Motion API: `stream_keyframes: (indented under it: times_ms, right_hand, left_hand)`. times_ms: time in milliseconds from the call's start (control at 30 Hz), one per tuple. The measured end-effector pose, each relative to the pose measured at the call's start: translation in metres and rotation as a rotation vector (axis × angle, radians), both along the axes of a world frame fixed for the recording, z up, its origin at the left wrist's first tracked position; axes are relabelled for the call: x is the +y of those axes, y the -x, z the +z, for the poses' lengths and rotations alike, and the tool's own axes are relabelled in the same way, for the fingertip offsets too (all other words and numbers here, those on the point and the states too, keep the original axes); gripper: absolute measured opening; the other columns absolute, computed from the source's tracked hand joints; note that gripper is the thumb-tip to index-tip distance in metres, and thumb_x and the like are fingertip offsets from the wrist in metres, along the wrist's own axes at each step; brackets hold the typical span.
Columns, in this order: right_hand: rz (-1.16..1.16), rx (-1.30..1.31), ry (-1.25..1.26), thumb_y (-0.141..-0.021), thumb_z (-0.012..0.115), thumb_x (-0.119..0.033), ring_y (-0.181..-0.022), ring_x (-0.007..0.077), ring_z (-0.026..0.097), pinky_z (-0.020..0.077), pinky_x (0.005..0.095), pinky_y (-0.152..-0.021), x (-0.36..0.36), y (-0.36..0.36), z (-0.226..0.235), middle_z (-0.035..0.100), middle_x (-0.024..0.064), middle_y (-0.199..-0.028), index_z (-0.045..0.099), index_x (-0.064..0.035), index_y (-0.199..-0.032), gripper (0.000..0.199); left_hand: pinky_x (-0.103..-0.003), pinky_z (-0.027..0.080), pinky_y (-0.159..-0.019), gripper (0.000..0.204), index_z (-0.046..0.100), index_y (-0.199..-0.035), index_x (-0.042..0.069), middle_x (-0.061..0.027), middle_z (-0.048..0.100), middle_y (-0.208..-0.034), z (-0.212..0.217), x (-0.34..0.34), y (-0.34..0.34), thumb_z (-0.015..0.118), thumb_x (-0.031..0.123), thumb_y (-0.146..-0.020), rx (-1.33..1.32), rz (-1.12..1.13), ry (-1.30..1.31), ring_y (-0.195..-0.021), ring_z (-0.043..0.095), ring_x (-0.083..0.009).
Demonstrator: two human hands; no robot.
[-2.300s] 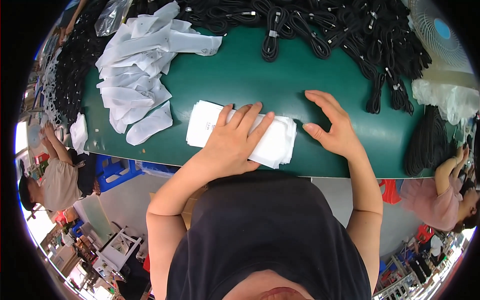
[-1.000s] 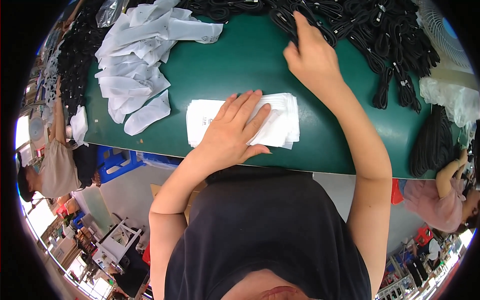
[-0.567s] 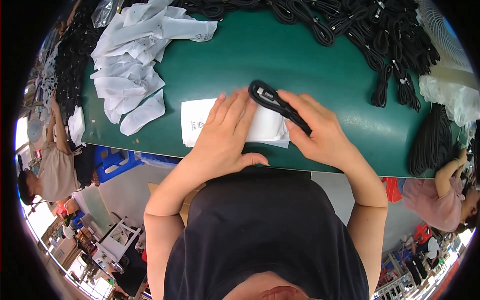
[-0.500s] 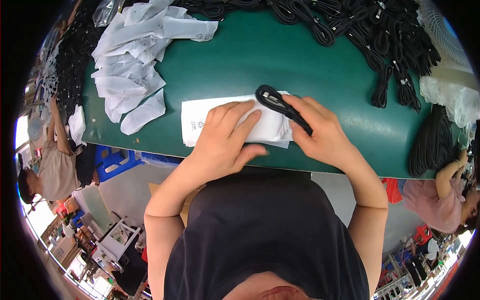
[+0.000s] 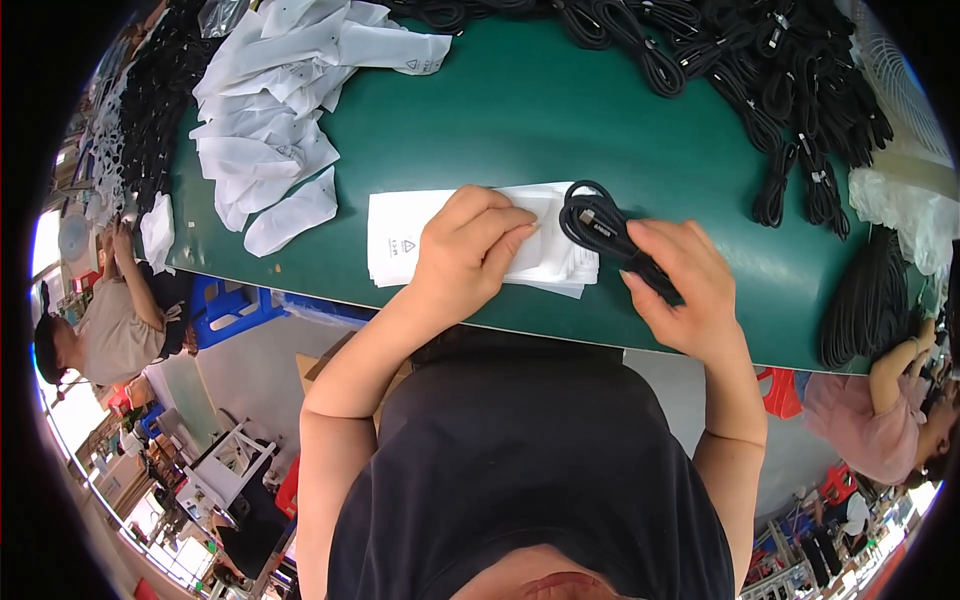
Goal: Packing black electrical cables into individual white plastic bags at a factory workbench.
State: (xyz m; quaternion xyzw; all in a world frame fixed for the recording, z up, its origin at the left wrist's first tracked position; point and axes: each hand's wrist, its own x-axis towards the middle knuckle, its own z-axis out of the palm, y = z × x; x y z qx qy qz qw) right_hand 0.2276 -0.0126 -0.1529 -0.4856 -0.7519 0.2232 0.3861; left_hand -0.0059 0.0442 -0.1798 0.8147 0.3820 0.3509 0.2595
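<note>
A stack of flat white printed bags (image 5: 390, 240) lies near the front edge of the green table. On top of it rests my left hand (image 5: 468, 245), thumb and forefinger pinched together on the top bag near its right end. My right hand (image 5: 690, 285) grips a coiled black cable (image 5: 600, 222) by its near end, just right of the stack. The coil's far loop, with a metal plug showing, points toward the bags and overhangs their right edge. My right fingers partly hide the cable's near end.
Filled white bags (image 5: 265, 130) are heaped at the far left. Many coiled black cables (image 5: 780, 80) lie along the far right, with a large black bundle (image 5: 865, 300) and clear plastic (image 5: 900, 205) at the right edge. People sit working on both sides.
My left thumb and forefinger have closed together on the top bag. My right hand has moved right and nearer to me with the cable, whose loop has turned to show more of its face.
</note>
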Motion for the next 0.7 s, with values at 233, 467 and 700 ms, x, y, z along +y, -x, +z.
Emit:
stream_keyframes:
  times_ms: [233, 467, 700]
  right_hand:
    - [0.052, -0.296, -0.316, -0.058, 0.069, 0.000, -0.066, 0.0185, 0.050, 0.0423, 0.0291, -0.054, 0.003, 0.005, -0.003, 0.062, 0.0052, -0.103, 0.066, -0.0078, -0.105, 0.048]
    - [0.176, -0.359, -0.329, -0.064, 0.066, -0.003, -0.066, 0.0178, 0.049, 0.0427, 0.0289, -0.054, 0.008, 0.009, 0.013, 0.060, 0.0054, -0.102, 0.066, -0.0058, -0.103, 0.039]
    - [0.268, -0.414, -0.326, -0.066, 0.065, -0.006, -0.067, 0.0184, 0.052, 0.0433, 0.0292, -0.054, 0.013, 0.018, 0.033, 0.058, 0.0077, -0.097, 0.063, -0.0036, -0.105, 0.040]
  left_hand:
    - [-0.026, 0.045, -0.057, 0.010, 0.068, -0.087, 0.003, -0.0066, 0.060, -0.083, 0.007, 0.001, 0.007, 0.070, 0.001, -0.078, -0.170, 0.021, 0.290, -0.069, 0.057, -0.0153]
    - [-0.025, 0.045, -0.058, 0.008, 0.068, -0.087, 0.004, -0.0057, 0.060, -0.084, 0.007, 0.003, 0.008, 0.069, 0.001, -0.079, -0.255, 0.000, 0.275, -0.070, 0.057, -0.0139]
    - [-0.024, 0.042, -0.059, 0.011, 0.068, -0.090, 0.003, -0.0073, 0.060, -0.087, 0.006, -0.001, 0.009, 0.069, 0.001, -0.079, -0.337, 0.033, 0.232, -0.074, 0.055, -0.0141]
